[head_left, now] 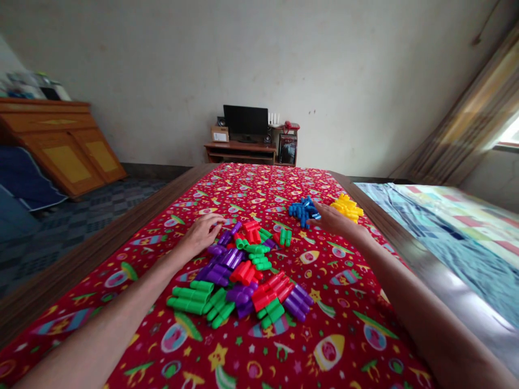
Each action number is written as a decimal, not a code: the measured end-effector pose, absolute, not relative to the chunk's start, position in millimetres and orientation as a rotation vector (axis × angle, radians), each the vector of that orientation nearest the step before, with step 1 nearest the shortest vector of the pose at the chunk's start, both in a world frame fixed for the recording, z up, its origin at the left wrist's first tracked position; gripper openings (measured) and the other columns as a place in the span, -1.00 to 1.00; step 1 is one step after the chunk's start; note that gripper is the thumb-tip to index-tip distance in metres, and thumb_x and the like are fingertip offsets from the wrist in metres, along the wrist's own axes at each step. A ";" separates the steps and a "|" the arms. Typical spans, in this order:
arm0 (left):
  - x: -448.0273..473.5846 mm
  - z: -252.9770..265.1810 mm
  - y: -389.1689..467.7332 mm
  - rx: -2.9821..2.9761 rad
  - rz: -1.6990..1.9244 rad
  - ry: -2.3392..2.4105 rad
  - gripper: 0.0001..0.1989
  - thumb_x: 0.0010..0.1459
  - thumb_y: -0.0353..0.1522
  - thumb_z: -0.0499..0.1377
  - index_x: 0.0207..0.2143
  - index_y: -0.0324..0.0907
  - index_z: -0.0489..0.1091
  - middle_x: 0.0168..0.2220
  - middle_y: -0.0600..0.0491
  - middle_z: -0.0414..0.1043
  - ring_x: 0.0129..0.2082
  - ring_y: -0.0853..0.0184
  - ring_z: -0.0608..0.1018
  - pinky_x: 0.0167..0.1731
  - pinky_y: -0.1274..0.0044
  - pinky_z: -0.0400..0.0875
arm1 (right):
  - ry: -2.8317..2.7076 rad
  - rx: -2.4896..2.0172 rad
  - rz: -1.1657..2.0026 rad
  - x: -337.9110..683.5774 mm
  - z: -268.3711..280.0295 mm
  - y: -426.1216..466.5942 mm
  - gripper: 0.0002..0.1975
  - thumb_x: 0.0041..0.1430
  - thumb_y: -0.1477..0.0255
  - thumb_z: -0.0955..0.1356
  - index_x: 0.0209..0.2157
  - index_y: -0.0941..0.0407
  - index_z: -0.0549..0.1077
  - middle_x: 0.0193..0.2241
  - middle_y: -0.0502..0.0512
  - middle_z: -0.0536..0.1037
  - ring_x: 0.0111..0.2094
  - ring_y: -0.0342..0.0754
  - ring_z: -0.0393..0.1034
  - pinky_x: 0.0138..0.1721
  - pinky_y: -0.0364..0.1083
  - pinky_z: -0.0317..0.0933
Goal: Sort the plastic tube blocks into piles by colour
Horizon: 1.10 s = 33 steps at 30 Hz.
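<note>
A mixed heap of plastic building blocks lies on the red patterned cloth: purple blocks [217,270], green blocks [190,298] and red blocks [272,290]. At the heap's far left edge is my left hand [205,232], its fingers loosely bent and apart, nothing seen in them. My right hand [338,220] reaches farther out, its fingers and thumb spread at the right side of a pile of blue blocks [302,210]. Its fingertips overlap the blue pile, and contact there is partly hidden. Just beyond that hand sits a pile of yellow blocks [347,207].
The red cloth [259,186] covers a long table with a dark wooden edge [162,197]. Past its far end stands a desk with a monitor [245,121]. A wooden cabinet [60,146] is on the left, a bed [450,243] on the right.
</note>
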<state>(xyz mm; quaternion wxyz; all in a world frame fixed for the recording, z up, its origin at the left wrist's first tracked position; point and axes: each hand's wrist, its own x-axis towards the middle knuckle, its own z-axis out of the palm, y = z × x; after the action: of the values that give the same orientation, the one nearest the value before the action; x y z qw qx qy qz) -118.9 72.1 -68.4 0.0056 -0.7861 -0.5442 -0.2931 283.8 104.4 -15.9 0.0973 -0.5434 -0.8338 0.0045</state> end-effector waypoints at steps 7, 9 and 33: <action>-118.5 -68.9 72.2 -2.465 -0.951 -1.696 -0.70 0.09 -0.26 -0.02 -0.30 -0.14 0.47 -0.17 -0.05 0.51 -0.09 0.18 0.50 0.05 0.29 0.37 | -2.523 -1.648 0.009 267.5 -17.1 98.4 -0.25 0.15 0.21 0.37 0.26 0.30 0.14 0.10 0.49 0.39 0.12 0.26 0.31 0.08 0.04 0.21; -118.2 -69.6 72.4 -2.467 -0.957 -1.685 -0.69 0.10 -0.26 -0.03 -0.29 -0.15 0.46 -0.17 -0.06 0.51 -0.09 0.18 0.50 0.04 0.29 0.37 | -2.486 -1.660 0.001 264.1 -21.3 101.1 -0.33 0.20 0.30 0.34 0.25 0.32 0.14 0.06 0.49 0.41 0.10 0.25 0.33 0.06 0.04 0.22; -129.9 -85.1 85.0 -2.420 -0.965 -1.508 -0.72 0.14 -0.31 -0.03 -0.29 -0.14 0.46 -0.20 -0.03 0.52 -0.14 0.22 0.53 -0.02 0.32 0.43 | -2.619 -1.385 -0.399 236.7 -17.7 106.6 -0.50 0.33 0.22 0.20 0.23 0.10 0.23 0.22 0.37 0.22 0.27 0.21 0.02 0.19 0.18 0.01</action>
<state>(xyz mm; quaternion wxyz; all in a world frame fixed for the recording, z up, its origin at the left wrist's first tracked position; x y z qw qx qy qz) -129.9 85.0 -85.1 0.0655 -0.8022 -0.4999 -0.3198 236.7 106.6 -17.7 0.0761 -0.4621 -0.8734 -0.1332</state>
